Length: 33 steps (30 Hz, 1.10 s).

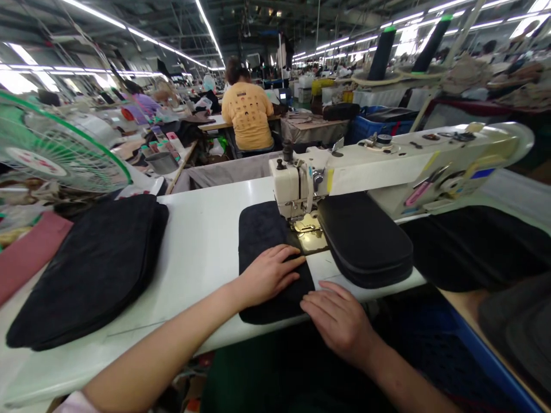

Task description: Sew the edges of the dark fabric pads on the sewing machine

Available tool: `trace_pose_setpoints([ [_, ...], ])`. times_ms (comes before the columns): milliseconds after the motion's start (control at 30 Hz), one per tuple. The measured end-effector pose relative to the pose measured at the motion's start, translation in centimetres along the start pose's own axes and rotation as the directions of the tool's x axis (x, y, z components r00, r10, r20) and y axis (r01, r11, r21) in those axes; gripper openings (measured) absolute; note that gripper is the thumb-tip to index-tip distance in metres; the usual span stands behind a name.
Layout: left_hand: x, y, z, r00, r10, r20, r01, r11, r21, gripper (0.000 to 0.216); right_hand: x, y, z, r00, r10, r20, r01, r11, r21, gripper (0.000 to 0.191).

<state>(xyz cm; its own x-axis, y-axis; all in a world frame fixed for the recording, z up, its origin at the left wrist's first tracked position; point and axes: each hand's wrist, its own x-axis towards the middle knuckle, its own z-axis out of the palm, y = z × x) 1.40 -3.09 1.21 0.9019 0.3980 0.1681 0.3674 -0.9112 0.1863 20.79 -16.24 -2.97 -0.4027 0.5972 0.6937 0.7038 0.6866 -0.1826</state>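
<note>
1. the black fabric panel (267, 258) lies flat on the white bench (202, 246), near its front edge, with its far end reaching under the head of the sewing machine (387, 166).
2. the left hand (269, 274) rests palm down on the middle of the panel, fingers spread and flat, pinning rather than gripping.
3. the right hand (340, 321) lies at the panel's near right corner, right at the front edge of the bench, fingers flat and unclenched, their tips on the cloth's edge.
4. the panel looks soft, thin and light, with a napped face; it likely drapes and creases if lifted by one corner, and should slide easily on the smooth bench.
5. best handled flat: press with open palms and steer it, or pinch two edges at once.
6. a stack of black pieces (86, 269) sits towards the left end of the bench; a padded black piece (365, 241) lies right of the needle.
</note>
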Motion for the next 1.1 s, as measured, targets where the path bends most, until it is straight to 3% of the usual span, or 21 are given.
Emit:
trace_pose_setpoints([
  [267, 1.5, -4.7, -0.3, 0.999, 0.028, -0.042, -0.027, 1.000, 0.006, 0.038, 3.3, 3.2, 1.9, 0.996, 0.025, 0.081, -0.023, 0.999, -0.024, 0.030],
  [467, 2.6, -7.7, -0.4, 0.990, 0.122, -0.078, -0.113, 0.987, 0.114, 0.034, 5.9, 5.6, 3.5, 0.981, 0.077, 0.179, -0.062, 0.994, -0.084, 0.026],
  [567, 2.2, -7.5, -0.5, 0.983, 0.145, -0.115, -0.128, 0.982, 0.140, 0.030, 6.6, 5.9, 3.9, 0.974, 0.118, 0.193, -0.097, 0.989, -0.114, 0.023],
  [700, 0.4, -5.4, -0.5, 0.974, 0.194, -0.118, -0.199, 0.979, -0.037, 0.028, 5.6, 4.5, 3.5, 0.969, 0.176, 0.171, -0.167, 0.984, -0.064, 0.017],
  [800, -0.6, -4.3, -0.4, 0.965, 0.251, -0.074, -0.257, 0.962, -0.088, 0.033, 4.3, 3.4, 3.0, 0.967, 0.197, 0.161, -0.192, 0.980, -0.047, 0.023],
  [900, -0.7, -4.6, -0.6, 0.950, 0.308, -0.056, -0.311, 0.948, -0.067, 0.037, 3.9, 3.0, 2.8, 0.956, 0.230, 0.179, -0.222, 0.973, -0.068, 0.028],
  [1100, 0.9, -6.7, -1.6, 0.936, 0.350, -0.039, -0.353, 0.929, -0.114, 0.037, 5.8, 4.2, 3.0, 0.941, 0.270, 0.204, -0.261, 0.963, -0.068, 0.019],
])
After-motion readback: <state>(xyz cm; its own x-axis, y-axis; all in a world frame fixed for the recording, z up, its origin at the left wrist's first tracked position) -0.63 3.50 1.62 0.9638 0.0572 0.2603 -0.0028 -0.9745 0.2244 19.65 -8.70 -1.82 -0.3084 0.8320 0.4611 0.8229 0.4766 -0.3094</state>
